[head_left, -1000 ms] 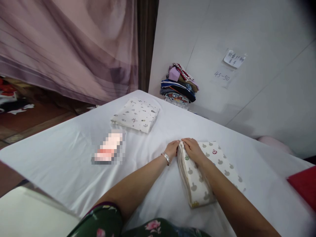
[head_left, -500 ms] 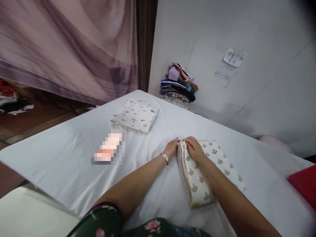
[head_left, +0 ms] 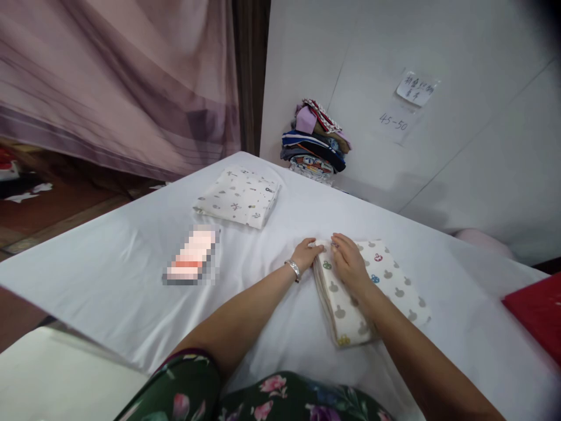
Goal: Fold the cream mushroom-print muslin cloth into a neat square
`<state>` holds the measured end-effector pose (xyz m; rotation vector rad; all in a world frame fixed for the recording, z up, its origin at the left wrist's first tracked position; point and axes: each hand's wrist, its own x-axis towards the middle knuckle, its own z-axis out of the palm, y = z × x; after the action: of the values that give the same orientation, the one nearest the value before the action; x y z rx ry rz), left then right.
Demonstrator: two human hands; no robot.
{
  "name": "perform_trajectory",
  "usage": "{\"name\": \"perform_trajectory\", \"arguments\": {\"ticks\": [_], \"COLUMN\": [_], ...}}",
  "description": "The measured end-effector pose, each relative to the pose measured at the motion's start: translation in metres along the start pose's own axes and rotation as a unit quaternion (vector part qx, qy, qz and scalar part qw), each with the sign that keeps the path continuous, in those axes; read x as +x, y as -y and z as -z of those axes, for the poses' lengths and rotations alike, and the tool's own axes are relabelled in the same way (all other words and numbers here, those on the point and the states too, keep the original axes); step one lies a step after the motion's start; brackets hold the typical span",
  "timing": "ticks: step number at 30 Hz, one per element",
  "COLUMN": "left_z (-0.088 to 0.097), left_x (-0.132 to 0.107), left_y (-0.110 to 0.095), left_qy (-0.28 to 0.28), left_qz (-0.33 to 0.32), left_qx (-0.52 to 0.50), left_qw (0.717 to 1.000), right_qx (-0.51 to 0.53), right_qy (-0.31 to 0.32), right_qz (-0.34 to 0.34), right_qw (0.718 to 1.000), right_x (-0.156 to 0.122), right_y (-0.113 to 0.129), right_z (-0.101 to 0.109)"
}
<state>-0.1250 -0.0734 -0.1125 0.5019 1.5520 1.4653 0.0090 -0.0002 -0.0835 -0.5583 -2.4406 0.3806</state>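
Note:
A white cloth (head_left: 337, 301) printed with grey mushrooms and a few coloured ones lies partly folded, its thicker folded strip on the left and a flatter part reaching right. At the strip's far left corner, my left hand (head_left: 305, 254) has its thumb on top and its fingers beside the edge, gripping it. Fingers stretched out, my right hand (head_left: 350, 263) rests on the strip near its far edge; the wrist and forearm cover part of the cloth. Farther back on the left lies another folded white cloth (head_left: 239, 196) with small printed figures.
Left of my arms, a blurred-out phone-like object (head_left: 193, 257) lies on the white-covered table (head_left: 109, 263). Red fabric (head_left: 537, 318) is at the right edge. A pile of folded clothes (head_left: 313, 140) stands by the wall beyond the table, and a curtain (head_left: 131, 88) hangs behind.
My right hand has shifted slightly right along the cloth's far edge and its fingers have straightened. The folded strip lies flatter and wider. The whole view has tilted slightly.

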Motion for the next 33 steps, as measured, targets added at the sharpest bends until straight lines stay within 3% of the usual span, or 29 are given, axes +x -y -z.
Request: {"name": "perform_trajectory", "arguments": {"ticks": [5, 7, 13, 16, 19, 25, 33], "left_z": [-0.003, -0.004, 0.011, 0.027, 0.038, 0.043, 0.053], "left_x": [0.001, 0.001, 0.004, 0.012, 0.018, 0.018, -0.002], "left_y": [0.0, 0.0, -0.011, -0.012, -0.006, -0.001, -0.018], "left_qy": [-0.029, -0.043, -0.09, -0.133, -0.153, -0.126, -0.096], "left_qz": [0.009, 0.008, -0.024, -0.076, -0.081, -0.047, -0.008], "left_qx": [0.026, 0.033, 0.029, 0.08, 0.132, 0.159, 0.111], "left_qw": [0.999, 0.999, 0.995, 0.985, 0.976, 0.978, 0.989], "right_qx": [-0.077, -0.084, -0.088, -0.097, -0.102, -0.109, -0.111], "right_qy": [0.164, 0.196, 0.164, 0.184, 0.194, 0.191, 0.211], "right_qz": [-0.013, -0.029, -0.057, -0.051, -0.056, -0.057, -0.1], "right_qw": [0.983, 0.976, 0.981, 0.977, 0.974, 0.974, 0.966], "right_x": [-0.039, -0.044, -0.051, -0.059, -0.06, -0.051, -0.05], "right_y": [0.021, 0.027, 0.041, 0.044, 0.047, 0.064, 0.066], "right_z": [0.006, 0.005, 0.01, 0.008, 0.004, -0.001, -0.013]}}
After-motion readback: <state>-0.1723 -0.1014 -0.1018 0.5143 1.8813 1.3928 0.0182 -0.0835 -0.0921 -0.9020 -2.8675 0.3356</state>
